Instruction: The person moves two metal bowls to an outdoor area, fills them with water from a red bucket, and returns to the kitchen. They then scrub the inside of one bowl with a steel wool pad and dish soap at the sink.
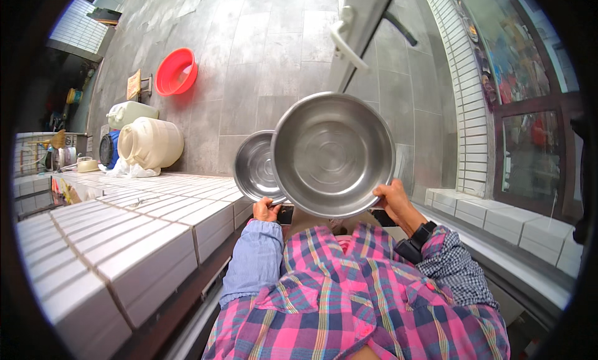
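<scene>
My right hand (395, 202) grips the near right rim of a large stainless steel basin (332, 157), its thumb over the edge. Nothing lies inside that basin. To its left, my left hand (267, 210) holds a smaller stainless steel bowl (254, 166) by its near rim. The large basin overlaps the right side of the bowl and hides part of it; whether the two touch I cannot tell. Both vessels are in front of my body with their insides facing up.
A door with a white handle (348, 47) stands ajar ahead. On the left runs a white-tiled ledge (154, 220). Beyond it are a cream plastic barrel (156, 143), a whitish jerrycan (133, 114), a blue container (110, 149) and a red plastic basin (176, 72) on grey floor tiles (243, 86).
</scene>
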Demonstrator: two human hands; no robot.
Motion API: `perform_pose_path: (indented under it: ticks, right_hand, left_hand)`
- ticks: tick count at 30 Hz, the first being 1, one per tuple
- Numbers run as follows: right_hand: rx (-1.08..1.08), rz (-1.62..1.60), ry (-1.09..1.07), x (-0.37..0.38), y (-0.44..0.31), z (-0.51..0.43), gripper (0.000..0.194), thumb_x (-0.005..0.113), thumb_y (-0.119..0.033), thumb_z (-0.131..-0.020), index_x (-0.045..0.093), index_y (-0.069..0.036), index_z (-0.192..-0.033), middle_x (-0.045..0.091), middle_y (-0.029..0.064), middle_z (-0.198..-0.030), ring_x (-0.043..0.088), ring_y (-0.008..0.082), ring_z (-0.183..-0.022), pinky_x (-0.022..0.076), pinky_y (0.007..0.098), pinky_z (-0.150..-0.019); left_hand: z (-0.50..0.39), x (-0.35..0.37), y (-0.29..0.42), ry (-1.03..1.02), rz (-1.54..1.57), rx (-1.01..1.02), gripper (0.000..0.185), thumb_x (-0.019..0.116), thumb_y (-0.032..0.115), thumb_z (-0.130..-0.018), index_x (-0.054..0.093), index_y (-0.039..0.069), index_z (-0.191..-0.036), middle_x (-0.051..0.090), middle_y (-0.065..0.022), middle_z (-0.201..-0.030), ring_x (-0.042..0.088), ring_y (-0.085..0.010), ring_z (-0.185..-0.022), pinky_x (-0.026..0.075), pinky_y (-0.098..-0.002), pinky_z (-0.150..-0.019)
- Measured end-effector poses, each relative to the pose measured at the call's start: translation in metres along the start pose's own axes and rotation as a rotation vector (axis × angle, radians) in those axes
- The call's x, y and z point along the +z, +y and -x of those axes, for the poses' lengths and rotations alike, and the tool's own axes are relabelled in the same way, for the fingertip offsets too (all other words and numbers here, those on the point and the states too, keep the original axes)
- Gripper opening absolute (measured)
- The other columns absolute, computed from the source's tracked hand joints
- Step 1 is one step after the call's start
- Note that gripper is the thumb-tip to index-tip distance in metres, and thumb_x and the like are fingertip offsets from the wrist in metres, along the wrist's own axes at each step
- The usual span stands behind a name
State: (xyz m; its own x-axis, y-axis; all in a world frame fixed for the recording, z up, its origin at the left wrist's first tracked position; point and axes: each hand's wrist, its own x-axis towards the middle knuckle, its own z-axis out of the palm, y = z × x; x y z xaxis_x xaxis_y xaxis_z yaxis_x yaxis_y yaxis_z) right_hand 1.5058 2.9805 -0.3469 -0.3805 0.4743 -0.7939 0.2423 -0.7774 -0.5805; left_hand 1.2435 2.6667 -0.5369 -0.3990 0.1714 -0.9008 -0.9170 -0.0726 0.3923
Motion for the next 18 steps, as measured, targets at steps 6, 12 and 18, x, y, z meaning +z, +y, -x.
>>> perform_pose_path:
  ticks: [6,12,18]
  right_hand:
    - [-0.009,0.039,0.096,0.049,-0.034,-0.083,0.028,0.064,-0.001,-0.075,0.056,0.013,-0.098,0.061,0.0149,-0.089,0.064,0.0233,-0.074,0.0561,0.0366,-0.062]
    - [0.010,0.079,0.021,0.095,-0.075,-0.121,0.029,0.062,0.000,-0.077,0.055,0.010,-0.104,0.060,0.0117,-0.093,0.064,0.0229,-0.078,0.0590,0.0388,-0.069]
    - [0.017,0.055,-0.003,0.137,-0.140,-0.181,0.031,0.062,-0.001,-0.077,0.057,0.007,-0.106,0.062,0.0113,-0.094,0.066,0.0229,-0.077,0.0608,0.0410,-0.067]
  left_hand:
    - [-0.045,0.010,0.018,0.047,0.047,-0.016,0.015,0.056,0.003,-0.085,0.061,-0.003,-0.097,0.067,-0.0140,-0.097,0.067,-0.0309,-0.098,0.059,-0.0459,-0.087]
    - [-0.040,0.035,0.065,0.057,0.190,0.075,0.020,0.056,-0.001,-0.080,0.061,-0.005,-0.100,0.066,-0.0159,-0.099,0.067,-0.0317,-0.096,0.061,-0.0439,-0.085]
    - [-0.074,0.060,0.160,0.037,0.138,0.076,0.023,0.057,-0.002,-0.080,0.061,-0.004,-0.102,0.068,-0.0154,-0.105,0.068,-0.0314,-0.098,0.060,-0.0452,-0.089]
